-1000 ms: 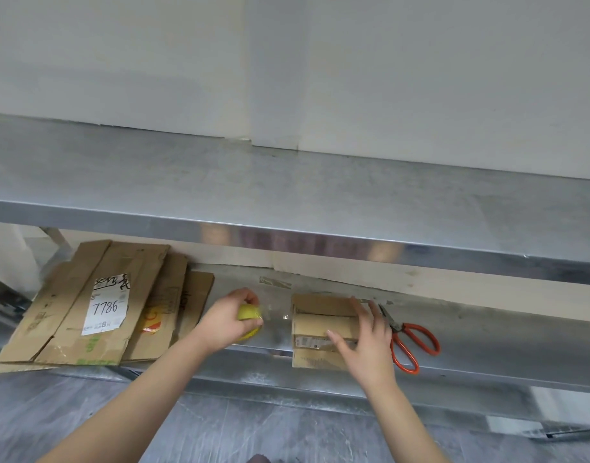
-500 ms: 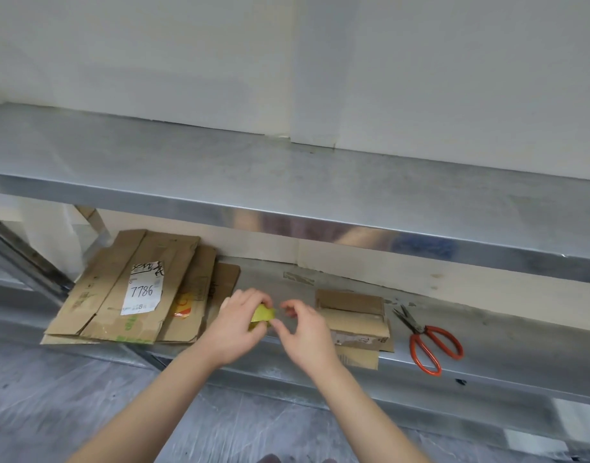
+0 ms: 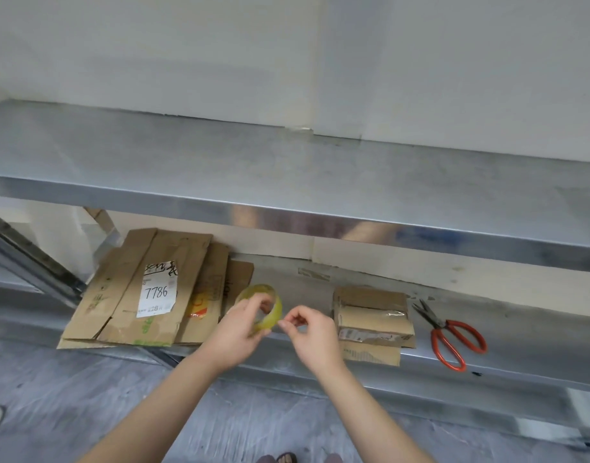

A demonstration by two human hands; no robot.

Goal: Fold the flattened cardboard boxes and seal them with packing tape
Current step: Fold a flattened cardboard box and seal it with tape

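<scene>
The tape roll (image 3: 276, 310), yellowish and see-through, is up in the air just over the front edge of the lower shelf (image 3: 520, 332), between the flat cardboard and the small box. My view shows the left hand (image 3: 235, 332) grasping it: the thumb lies across the open core and the other fingers wrap round the rim from below. The right hand (image 3: 315, 335) sits just beside it, fingers curled in, thumb and forefinger pinched together right at the roll's right rim. I cannot tell whether a tape end is caught between them.

To the right, the small box (image 3: 373, 315) lies on the shelf, its flaps partly folded over. A pale strip label runs along its front, and the print there is too small for me to read.

To the left, the flattened boxes (image 3: 186, 262) lie in an overlapping stack that juts past the shelf's front edge. The top one carries a white label (image 3: 157, 290) with "7786" handwritten in dark pen, black scribbles above it and a line of small print below that I cannot make out. There is green print near that box's front edge, and the next sheet shows a red and yellow mark.

Orange-handled scissors (image 3: 454, 335) lie well to the right of the small box, blades pointing back toward the wall. The steel upper shelf (image 3: 287, 182) overhangs everything, with a white wall (image 3: 287, 55) behind and grey floor (image 3: 70, 396) below.
</scene>
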